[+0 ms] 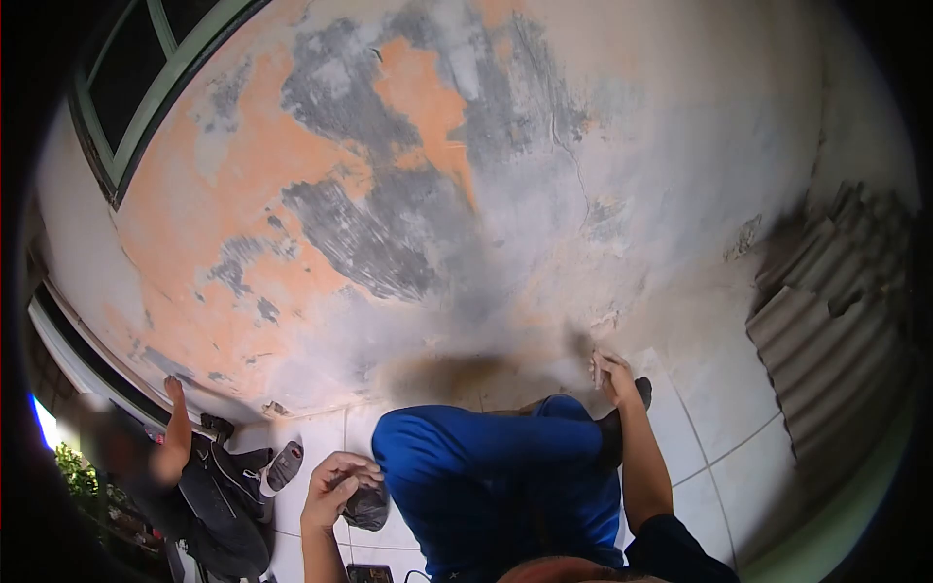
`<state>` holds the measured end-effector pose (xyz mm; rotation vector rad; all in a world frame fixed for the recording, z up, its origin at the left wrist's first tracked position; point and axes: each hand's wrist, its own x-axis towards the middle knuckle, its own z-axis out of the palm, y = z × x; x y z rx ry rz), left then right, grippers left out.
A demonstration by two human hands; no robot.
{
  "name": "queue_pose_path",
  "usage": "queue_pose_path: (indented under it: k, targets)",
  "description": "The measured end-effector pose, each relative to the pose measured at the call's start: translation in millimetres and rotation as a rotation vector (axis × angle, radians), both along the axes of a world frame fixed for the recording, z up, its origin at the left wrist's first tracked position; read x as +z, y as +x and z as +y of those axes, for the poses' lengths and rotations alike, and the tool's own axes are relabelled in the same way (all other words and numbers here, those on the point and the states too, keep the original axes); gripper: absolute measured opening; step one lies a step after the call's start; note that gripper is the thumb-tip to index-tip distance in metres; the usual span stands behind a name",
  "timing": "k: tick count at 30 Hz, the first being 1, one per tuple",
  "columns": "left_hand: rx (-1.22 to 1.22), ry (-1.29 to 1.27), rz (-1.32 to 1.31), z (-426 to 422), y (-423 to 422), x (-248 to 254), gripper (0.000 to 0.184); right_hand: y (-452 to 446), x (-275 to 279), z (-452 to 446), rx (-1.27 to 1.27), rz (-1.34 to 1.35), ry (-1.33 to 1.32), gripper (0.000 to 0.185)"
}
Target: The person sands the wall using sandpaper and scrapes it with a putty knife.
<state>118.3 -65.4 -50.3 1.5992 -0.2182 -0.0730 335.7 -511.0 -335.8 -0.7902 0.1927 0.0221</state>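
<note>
Patchy orange-and-grey wall (476,194) sits directly ahead of the blue trousers (486,466); legs folded close up to it, presumably so the low band is in arm's reach. Right hand (610,375): ahead and right of the trousers, arm extended, bent fingers near the wall's base. Dark blur at fingertips, so can't tell if it grips anything or touches the wall. Left hand (338,489): loosely curled just left of the trousers, nothing visible in it, probably just resting. Black plastic bag (367,509) beside it, likely parked within reach. Corrugated sheets (826,321) well right of the trousers, probably there to leave floor space. Co-worker (209,505) far left, one hand raised near the wall.
</note>
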Motion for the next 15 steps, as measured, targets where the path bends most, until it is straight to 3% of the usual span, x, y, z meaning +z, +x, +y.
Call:
queue_pose_path:
  k: [4,6,10,15]
  targets:
    - [0.026,-0.173,-0.084,-14,27,-9,0.02,-14,-28,-22,-0.099,-0.025,0.034,0.02]
    - [0.004,-0.16,-0.151,-27,41,-14,0.019,-22,-36,-30,-0.153,0.006,0.025,0.018]
    - [-0.157,-0.083,-0.309,-75,63,7,0.019,-44,-23,-47,-0.165,-0.194,0.211,0.019]
    - [-0.337,0.657,-0.903,-149,61,103,0.03,-100,-11,-55,-0.279,-0.217,0.347,0.016]
